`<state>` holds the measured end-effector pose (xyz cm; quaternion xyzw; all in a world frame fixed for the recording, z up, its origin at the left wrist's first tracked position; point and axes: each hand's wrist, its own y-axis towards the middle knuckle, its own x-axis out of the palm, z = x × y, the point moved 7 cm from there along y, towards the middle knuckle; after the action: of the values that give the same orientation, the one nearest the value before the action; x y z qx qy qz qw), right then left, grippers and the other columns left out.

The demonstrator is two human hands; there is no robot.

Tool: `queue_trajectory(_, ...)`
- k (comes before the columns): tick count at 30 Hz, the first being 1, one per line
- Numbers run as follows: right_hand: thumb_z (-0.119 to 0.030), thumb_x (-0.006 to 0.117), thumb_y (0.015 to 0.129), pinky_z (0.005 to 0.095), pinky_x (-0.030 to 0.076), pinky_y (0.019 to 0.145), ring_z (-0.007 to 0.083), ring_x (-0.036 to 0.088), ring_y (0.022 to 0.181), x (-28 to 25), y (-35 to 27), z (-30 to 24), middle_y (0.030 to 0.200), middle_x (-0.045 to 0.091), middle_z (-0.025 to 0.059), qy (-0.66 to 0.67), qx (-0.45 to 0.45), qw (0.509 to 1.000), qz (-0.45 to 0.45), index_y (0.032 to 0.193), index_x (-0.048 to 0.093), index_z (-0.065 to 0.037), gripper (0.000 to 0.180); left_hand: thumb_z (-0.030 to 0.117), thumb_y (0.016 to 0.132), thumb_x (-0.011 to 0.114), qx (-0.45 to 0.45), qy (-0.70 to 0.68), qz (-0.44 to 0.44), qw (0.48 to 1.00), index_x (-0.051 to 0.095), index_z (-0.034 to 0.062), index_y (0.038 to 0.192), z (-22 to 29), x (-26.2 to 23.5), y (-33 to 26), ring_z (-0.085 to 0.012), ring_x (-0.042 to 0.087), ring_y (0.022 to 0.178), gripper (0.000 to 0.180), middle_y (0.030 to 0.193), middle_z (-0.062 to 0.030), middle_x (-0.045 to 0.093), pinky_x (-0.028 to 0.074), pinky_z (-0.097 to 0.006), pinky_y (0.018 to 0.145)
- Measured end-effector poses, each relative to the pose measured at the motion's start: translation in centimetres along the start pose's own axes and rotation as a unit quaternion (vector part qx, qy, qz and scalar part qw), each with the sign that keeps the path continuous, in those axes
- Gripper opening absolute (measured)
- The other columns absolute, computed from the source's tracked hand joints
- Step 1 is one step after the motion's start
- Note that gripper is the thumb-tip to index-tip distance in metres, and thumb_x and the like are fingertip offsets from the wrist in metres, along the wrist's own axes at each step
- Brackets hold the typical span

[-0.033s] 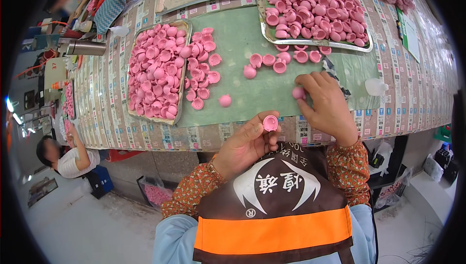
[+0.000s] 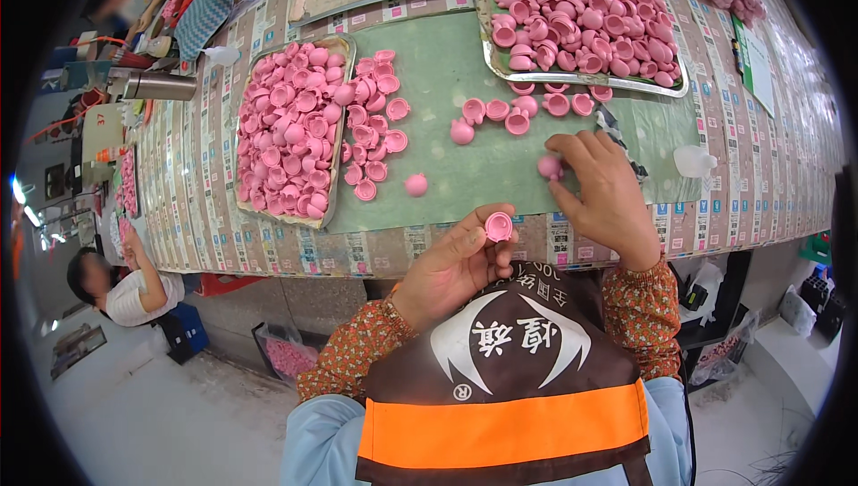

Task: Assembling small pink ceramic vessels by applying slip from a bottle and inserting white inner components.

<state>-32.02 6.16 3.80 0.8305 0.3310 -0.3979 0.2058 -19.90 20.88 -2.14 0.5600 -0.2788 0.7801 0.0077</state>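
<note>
In my left hand, a small pink cup-shaped shell is pinched at the fingertips, its hollow side facing up. My right hand is over the green mat, thumb and fingers curled round another pink shell with its domed side up. Several loose pink shells lie beyond that hand, and a single shell rests to the left. At the left, a tray is heaped with such shells, more lying along its right side. A larger heaped tray stands at the far right.
Another tray at the back holds two pink pieces. A small white bottle stands right of my right hand, near a dark crumpled cloth. A steel flask lies far left. Another person sits at left.
My right fingertips have shifted very slightly around the shell on the mat. The left hand keeps its shell in the same place.
</note>
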Motion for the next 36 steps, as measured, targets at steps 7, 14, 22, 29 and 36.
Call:
queue_trajectory(7,-0.004,0.067,0.08,0.0422,0.044,0.081,0.0322,0.055,0.09,0.2,-1.0,0.6,0.094,0.057,0.0125,0.001,0.049,0.996,0.075,0.113,0.058,-0.004,0.034,0.02,0.095,0.066,0.008,-0.036,-0.001,0.999,0.048,0.0108,0.139,0.0,-0.6,-0.1,-0.0201,0.055,0.098,0.049,0.119,-0.009,0.057,0.048,-0.038,0.09)
queue_trajectory(14,-0.005,0.066,0.081,0.0428,0.043,0.079,0.0325,0.052,0.09,1.8,-0.2,0.2,0.097,0.056,0.0124,-0.047,0.038,0.994,0.091,0.11,0.058,-0.003,0.03,0.017,0.093,0.068,0.004,-0.031,-0.001,1.0,0.049,0.0121,0.139,-0.2,-0.6,0.1,-0.0206,0.057,0.098,0.049,0.124,-0.0099,0.058,0.049,-0.038,0.09)
queue_trajectory(22,-0.004,0.065,0.078,0.0407,0.043,0.079,0.0306,0.053,0.088,2.5,-0.6,0.6,0.093,0.054,0.0116,-0.069,0.082,0.989,0.106,0.104,0.055,-0.003,0.028,0.012,0.089,0.072,0.014,-0.03,-0.001,0.999,0.052,0.0122,0.134,-0.5,-0.6,0.3,-0.0194,0.059,0.095,0.048,0.123,-0.01,0.059,0.05,-0.037,0.089)
queue_trajectory(29,0.0,0.063,0.08,0.0301,0.044,0.081,0.016,0.053,0.086,1.9,-3.4,-1.6,0.096,0.054,0.0058,0.268,0.117,0.955,0.052,0.105,0.053,-0.002,0.027,0.01,0.09,0.071,0.016,0.002,0.013,1.0,0.052,0.0126,0.132,-0.5,-0.7,0.0,-0.0175,0.059,0.096,0.046,0.12,-0.0063,0.06,0.049,-0.036,0.091)
queue_trajectory(36,0.005,0.062,0.078,0.0285,0.044,0.08,0.0157,0.052,0.087,2.1,-4.8,-4.8,0.097,0.052,0.0071,0.325,0.077,0.942,0.025,0.108,0.052,0.0,0.032,0.008,0.092,0.069,0.027,0.057,0.002,0.998,0.051,0.0103,0.13,-0.5,-0.1,0.2,-0.0113,0.057,0.101,0.042,0.118,-0.0009,0.058,0.048,-0.029,0.09)
